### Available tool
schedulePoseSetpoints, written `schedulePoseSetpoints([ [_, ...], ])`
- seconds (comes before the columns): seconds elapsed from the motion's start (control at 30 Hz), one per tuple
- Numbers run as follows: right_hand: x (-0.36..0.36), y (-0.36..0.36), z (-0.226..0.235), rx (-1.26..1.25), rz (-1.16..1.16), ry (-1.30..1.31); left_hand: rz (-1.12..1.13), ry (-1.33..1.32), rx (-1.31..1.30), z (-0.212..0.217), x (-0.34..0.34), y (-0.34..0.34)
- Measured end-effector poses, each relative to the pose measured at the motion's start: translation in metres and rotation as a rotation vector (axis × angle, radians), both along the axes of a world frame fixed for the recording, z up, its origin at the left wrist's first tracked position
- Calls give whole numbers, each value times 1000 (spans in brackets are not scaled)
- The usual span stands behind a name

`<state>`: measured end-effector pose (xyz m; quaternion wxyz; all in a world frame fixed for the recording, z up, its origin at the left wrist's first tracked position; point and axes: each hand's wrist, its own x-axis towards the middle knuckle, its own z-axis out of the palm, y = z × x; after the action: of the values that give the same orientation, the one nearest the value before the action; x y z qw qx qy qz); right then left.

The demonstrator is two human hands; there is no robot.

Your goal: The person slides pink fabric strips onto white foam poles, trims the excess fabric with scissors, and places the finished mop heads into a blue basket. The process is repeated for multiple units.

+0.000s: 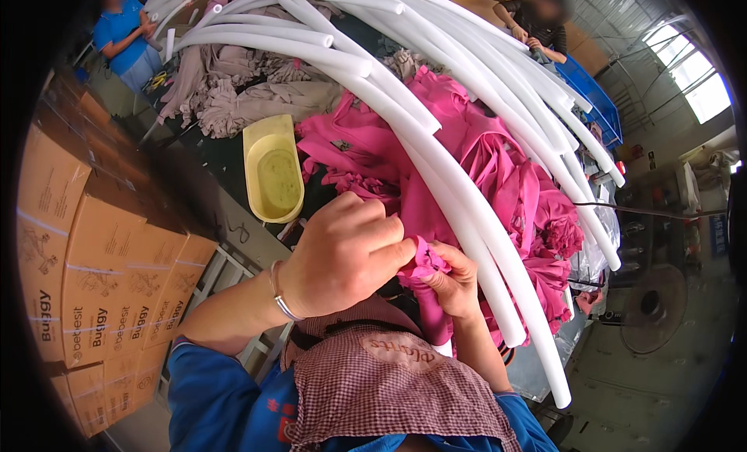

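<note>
Both my hands are closed on the gathered end of a pink fabric sleeve in front of my chest. My left hand, with a bracelet at the wrist, pinches the edge from the left. From the right, my right hand grips the same bunched end between thumb and fingers. Below the hands a stretch of the sleeve hangs toward my apron. A heap of pink fabric pieces lies just beyond them. Long white foam tubes arch over that heap, and two of their ends reach past my right forearm.
A yellow plastic tub stands left of the heap, with greyish fabric pieces behind it. Cardboard boxes are stacked at the left. One person stands far left, another far right beside a blue crate.
</note>
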<state>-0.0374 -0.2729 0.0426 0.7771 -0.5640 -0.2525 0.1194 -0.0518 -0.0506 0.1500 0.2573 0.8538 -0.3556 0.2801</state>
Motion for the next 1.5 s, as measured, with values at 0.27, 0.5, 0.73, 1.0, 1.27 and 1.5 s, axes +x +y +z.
schedulePoseSetpoints([
  [0.27, -16, -28, 27, -388, -16, 78, 3, 88, 49, -28, 3, 2],
  [0.5, -40, -54, 42, -542, 7, 88, -214, 485, -19, -58, 5, -25],
  [0.73, -73, -85, 50, -699, 35, 31, -500, 581, 26, -78, -3, -40],
  [1.0, -101, -106, 48, -1202, -145, -202, -544, 991, -107, -126, -18, -99],
  [1.27, -158, -109, 5, -1434, -793, -518, -640, 2364, -646, -107, -59, -146],
  [1.5, -192, -137, 25, -1422, -1032, -588, -770, 2332, -454, -61, -64, -152],
])
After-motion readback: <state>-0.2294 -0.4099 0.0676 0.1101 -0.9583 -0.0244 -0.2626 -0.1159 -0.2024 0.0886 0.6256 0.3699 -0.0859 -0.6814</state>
